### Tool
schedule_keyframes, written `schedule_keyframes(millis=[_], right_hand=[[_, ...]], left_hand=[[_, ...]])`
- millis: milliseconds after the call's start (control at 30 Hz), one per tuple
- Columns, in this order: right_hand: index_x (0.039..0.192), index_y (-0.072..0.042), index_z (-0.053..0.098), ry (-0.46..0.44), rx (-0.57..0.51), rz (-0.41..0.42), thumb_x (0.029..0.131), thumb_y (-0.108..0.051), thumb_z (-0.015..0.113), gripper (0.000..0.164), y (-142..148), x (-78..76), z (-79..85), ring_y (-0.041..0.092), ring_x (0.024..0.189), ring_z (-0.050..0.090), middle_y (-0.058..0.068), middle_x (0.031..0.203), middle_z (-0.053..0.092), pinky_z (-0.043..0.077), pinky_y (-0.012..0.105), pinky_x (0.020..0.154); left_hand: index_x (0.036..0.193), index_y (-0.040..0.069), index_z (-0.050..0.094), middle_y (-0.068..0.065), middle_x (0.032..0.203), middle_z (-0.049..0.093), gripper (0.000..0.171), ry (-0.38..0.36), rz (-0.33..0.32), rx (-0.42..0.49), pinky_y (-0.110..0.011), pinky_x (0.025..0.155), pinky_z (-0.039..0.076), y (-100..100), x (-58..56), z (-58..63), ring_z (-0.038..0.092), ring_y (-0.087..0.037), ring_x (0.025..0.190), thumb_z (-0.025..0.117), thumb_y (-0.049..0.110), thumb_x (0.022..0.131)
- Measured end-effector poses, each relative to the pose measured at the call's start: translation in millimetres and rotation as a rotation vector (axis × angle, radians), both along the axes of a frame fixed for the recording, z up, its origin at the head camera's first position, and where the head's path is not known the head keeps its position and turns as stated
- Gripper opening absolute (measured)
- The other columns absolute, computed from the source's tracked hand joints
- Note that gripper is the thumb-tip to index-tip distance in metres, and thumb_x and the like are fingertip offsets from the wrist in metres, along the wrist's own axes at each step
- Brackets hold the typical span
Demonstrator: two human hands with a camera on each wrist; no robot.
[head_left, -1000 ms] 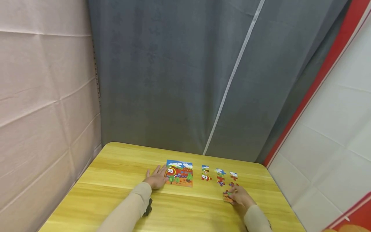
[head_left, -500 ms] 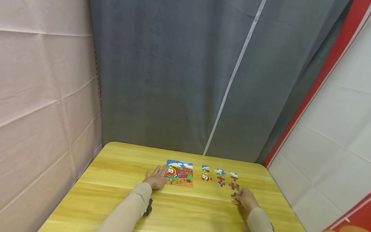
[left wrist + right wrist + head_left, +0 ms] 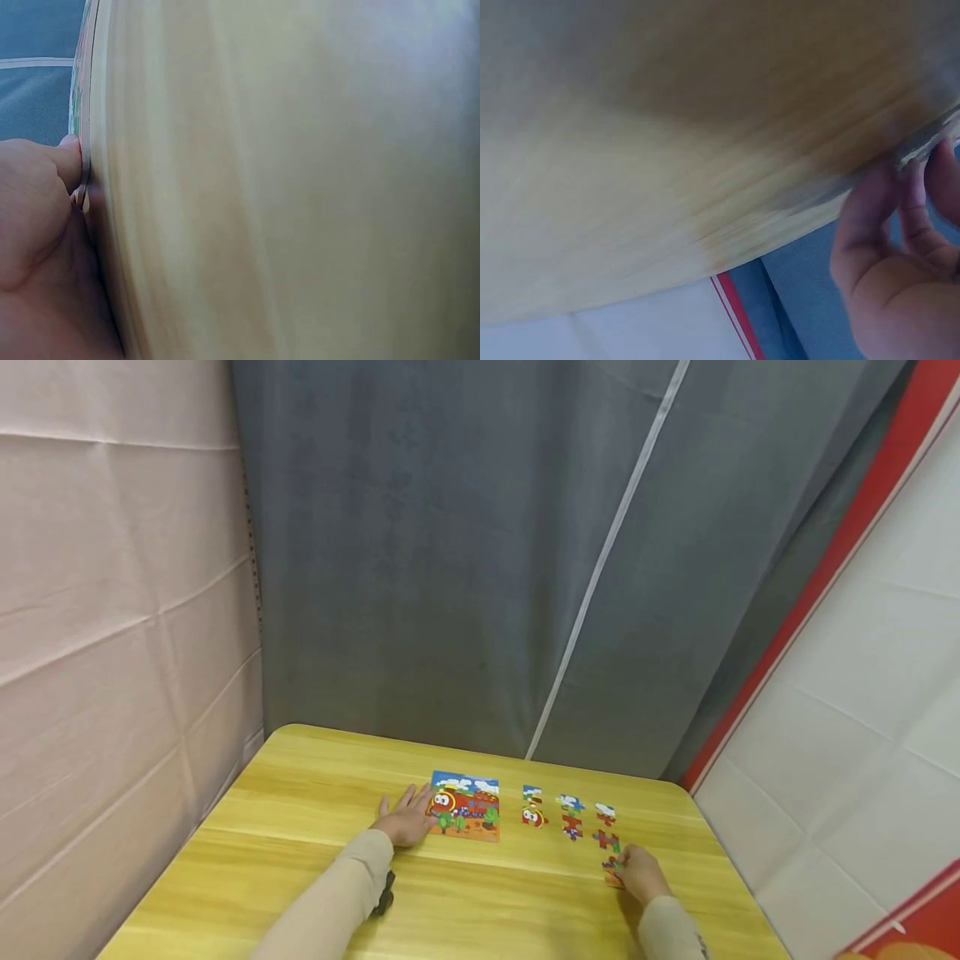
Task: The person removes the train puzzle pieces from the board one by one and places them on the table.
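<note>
My left hand (image 3: 406, 820) lies flat with fingers spread at the left edge of a picture card (image 3: 468, 828), which shows a red cartoon train under clouds. In the left wrist view, the thumb (image 3: 66, 161) rests on the card's edge. My right hand (image 3: 642, 875) pinches a jigsaw piece (image 3: 612, 878) with an orange lower part, low at the table's right side; fingers cover some of it. Just beyond it lies a red jigsaw piece (image 3: 606, 839). Seen from the right wrist, the fingers (image 3: 866, 214) meet at the piece's thin edge (image 3: 919, 154), close over the table.
More jigsaw pieces lie in loose columns right of the card: one with a cartoon face (image 3: 533, 817), a red one (image 3: 572, 827), a blue-and-white one (image 3: 571, 803) and a white-and-red one (image 3: 605, 812). The yellow wooden table (image 3: 465, 910) backs onto a grey curtain (image 3: 420, 568).
My right hand has moved right with the jigsaw piece, bringing it below the red piece in the right column, which now shows uncovered. The left hand has stayed by the card.
</note>
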State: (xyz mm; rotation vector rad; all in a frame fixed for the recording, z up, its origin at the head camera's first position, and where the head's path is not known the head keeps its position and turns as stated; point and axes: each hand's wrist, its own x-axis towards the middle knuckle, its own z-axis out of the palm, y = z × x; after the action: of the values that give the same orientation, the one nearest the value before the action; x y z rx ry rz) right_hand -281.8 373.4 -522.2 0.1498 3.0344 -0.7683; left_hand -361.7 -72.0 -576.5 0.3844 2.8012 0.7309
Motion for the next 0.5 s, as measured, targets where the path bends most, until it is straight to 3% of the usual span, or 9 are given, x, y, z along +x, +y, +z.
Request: schedule_keyframes(millis=[167, 333, 500], right_hand=[[0.095, 0.007, 0.06, 0.01, 0.138, 0.009, 0.085, -0.007, 0.08, 0.026, 0.8, -2.1, -1.9, 0.039, 0.088, 0.062, 0.021, 0.093, 0.063, 0.052, 0.057, 0.084], [0.095, 0.006, 0.057, -0.008, 0.095, -0.001, 0.086, -0.006, 0.078, 0.025, -1.2, -2.6, -1.1, 0.034, 0.086, 0.062, 0.017, 0.093, 0.065, 0.052, 0.054, 0.084], [0.096, 0.012, 0.058, 0.023, 0.127, 0.015, 0.084, -0.003, 0.079, 0.029, -6.8, -0.5, 0.4, 0.039, 0.086, 0.061, 0.022, 0.091, 0.062, 0.053, 0.055, 0.084]], left_hand=[[0.164, 0.017, 0.021, -0.002, 0.171, 0.011, 0.065, -0.004, -0.006, 0.026, -0.071, 0.113, -0.014, -1.5, 3.3, 7.0, 0.001, -0.032, 0.156, 0.046, 0.04, 0.107], [0.164, 0.018, 0.02, -0.002, 0.171, 0.011, 0.065, 0.0, -0.013, 0.023, -0.072, 0.112, -0.014, -2.4, 7.6, 13.1, 0.002, -0.032, 0.156, 0.043, 0.042, 0.108], [0.163, 0.015, 0.023, -0.004, 0.171, 0.013, 0.063, -0.019, -0.007, 0.032, -0.071, 0.114, -0.013, -1.4, 12.2, 22.7, 0.004, -0.033, 0.156, 0.044, 0.037, 0.108]])
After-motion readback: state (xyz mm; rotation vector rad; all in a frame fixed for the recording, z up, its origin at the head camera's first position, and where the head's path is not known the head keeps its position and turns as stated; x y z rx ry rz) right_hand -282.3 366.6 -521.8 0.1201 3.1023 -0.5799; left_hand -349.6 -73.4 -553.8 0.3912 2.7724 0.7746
